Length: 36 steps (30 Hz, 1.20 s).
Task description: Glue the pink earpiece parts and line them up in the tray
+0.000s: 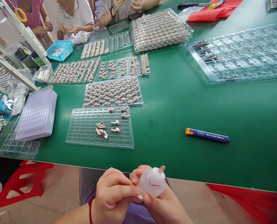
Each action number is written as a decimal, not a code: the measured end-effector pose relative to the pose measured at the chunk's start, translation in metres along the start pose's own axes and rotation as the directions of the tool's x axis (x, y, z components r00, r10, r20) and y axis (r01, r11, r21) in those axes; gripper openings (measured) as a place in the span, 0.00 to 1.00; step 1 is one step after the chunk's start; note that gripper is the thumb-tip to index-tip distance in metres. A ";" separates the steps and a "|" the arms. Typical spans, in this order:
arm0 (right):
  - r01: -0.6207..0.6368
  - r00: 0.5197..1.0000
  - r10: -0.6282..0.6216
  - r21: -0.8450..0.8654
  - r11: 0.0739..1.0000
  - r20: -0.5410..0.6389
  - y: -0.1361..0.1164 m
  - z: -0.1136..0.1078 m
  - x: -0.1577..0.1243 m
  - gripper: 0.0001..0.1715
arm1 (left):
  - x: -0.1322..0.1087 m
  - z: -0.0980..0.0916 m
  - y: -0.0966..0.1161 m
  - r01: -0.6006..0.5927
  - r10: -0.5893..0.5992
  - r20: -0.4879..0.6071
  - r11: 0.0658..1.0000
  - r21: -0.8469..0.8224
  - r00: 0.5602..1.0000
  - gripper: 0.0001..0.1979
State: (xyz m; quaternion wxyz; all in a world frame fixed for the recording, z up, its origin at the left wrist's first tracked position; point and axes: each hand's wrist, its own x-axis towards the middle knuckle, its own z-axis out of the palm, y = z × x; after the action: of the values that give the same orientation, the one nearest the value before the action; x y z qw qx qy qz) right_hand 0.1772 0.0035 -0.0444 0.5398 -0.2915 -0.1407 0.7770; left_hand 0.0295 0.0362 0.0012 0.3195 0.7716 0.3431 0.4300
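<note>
Bottle [150, 183], translucent and marked in pink, rests in the right hand [164, 202], whose fingers wrap it. The left hand [114, 191] pinches 1 small whitish piece [140, 197] just beside it, below the edge of the green table [161, 93]; whether the right thumb also touches that piece is hard to tell. The step in hand looks like close 2-handed handling of the piece. Judging by the bottle's tip [161, 169], angled away, applying anything would call for turning it and a steady pinch.
</note>
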 end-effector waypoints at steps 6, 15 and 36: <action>0.009 0.999 -0.011 0.026 1.000 0.048 0.004 -0.005 -0.002 0.20 | 0.001 -0.002 0.001 -0.065 0.066 -0.010 0.996 0.062 0.998 0.05; 0.109 0.994 -0.109 0.026 0.994 0.011 0.004 0.004 0.002 0.18 | -0.003 -0.006 -0.002 -0.167 0.164 0.027 0.969 0.181 0.986 0.09; 0.531 0.706 -0.663 -0.433 0.728 -0.249 -0.058 -0.046 0.029 0.18 | 0.098 -0.025 -0.066 -0.012 -0.003 0.063 0.973 0.232 0.998 0.06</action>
State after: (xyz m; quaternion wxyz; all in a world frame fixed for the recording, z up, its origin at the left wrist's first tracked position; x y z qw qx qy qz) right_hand 0.2421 0.0479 -0.0586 0.7249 -0.4622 -0.2469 0.4472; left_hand 0.0295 0.1572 0.0038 0.2369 0.8176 0.3791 0.3630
